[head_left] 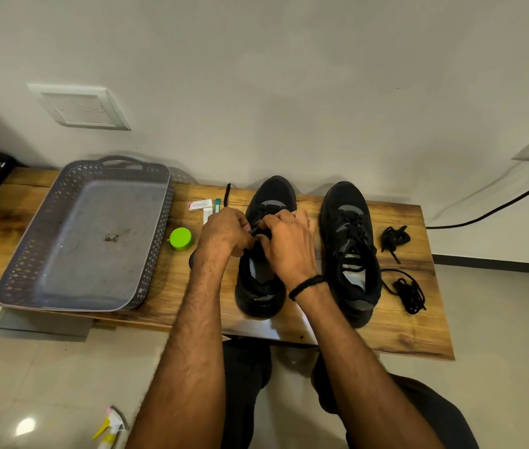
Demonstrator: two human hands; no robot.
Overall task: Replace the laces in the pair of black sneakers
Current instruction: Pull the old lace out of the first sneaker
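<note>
Hands crowd over the shoe, both of them busy! The left hand (pixel 224 230) curls its fingers tight and pinches a black lace (pixel 254 229) right above the eyelets. The right hand (pixel 289 244), a dark band (pixel 306 286) round its wrist, meets it there with thumb and fingers closed on that same lace. One end of the lace rises behind the left hand toward the wall.

The sneaker under the hands (pixel 276 189) stands upright on the wooden table (pixel 412 319), toe to the wall. Just beside it, on the person's right, stands the second sneaker (pixel 350 241), laced up (its tongue shows grey). Further right, two loose black laces lie bunched on the wood, one nearer the wall (pixel 394 238) and one nearer the table's front edge (pixel 410 293).

Over on the left sits a grey perforated tray (pixel 72 241). Between it and the left hand sits a green cap (pixel 181 238), with small packets (pixel 199 205) behind it.
</note>
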